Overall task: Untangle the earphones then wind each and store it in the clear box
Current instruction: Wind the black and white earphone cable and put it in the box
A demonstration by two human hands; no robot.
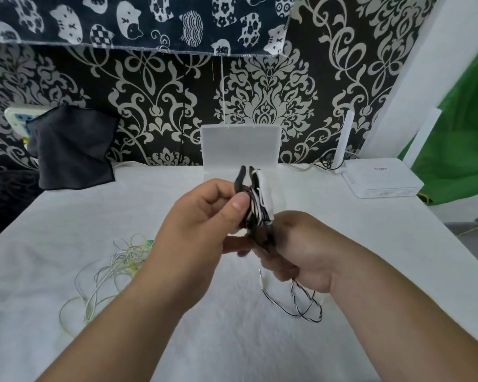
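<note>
My left hand (pixel 202 224) pinches a wound bundle of black-and-white earphones (pixel 255 201) between thumb and fingers, held above the table. My right hand (pixel 295 249) grips the lower part of the same cord just below the bundle. A loose tail of this cord with its plug (pixel 301 301) hangs from my right hand onto the cloth. A tangled heap of yellow-green and white earphones (pixel 113 268) lies on the table to the left, untouched. The clear box (pixel 240 146) stands open behind the bundle, its lid upright against the wall.
A white cloth covers the table (pixel 66 216). A dark cloth (pixel 72 147) hangs at the back left over a wall socket. A white router (pixel 381 177) with an antenna sits at the back right. A green sheet (pixel 458 139) hangs beyond it.
</note>
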